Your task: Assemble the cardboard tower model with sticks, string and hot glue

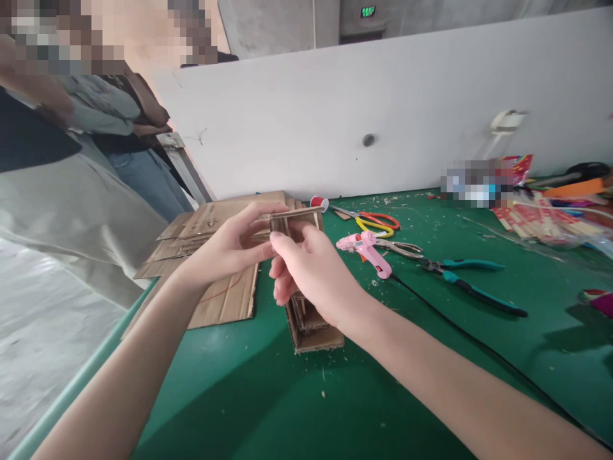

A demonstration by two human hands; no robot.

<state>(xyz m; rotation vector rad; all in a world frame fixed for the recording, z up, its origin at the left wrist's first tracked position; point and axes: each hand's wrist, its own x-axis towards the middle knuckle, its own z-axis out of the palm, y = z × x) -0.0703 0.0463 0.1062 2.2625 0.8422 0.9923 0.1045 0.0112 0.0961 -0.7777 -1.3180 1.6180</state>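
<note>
A small open-sided cardboard structure [318, 338] stands upright on the green table, with shelf-like inner pieces. My left hand [234, 246] grips its upper left edge between thumb and fingers. Across its front, my right hand [309, 265] closes on the upper part, the thumb close to my left fingertips and the fingers partly inside. Much of the structure's middle is hidden behind my right hand. Just right of it lies a pink hot glue gun [366, 249] with a black cord.
Flat cardboard sheets [225, 300] are stacked at left. Scissors [378, 222], pliers [469, 275] and a red thread spool [318, 203] lie behind and right. Packaged sticks [536, 220] are at far right. A white partition [306, 128] borders the back; people [96, 128] stand at left.
</note>
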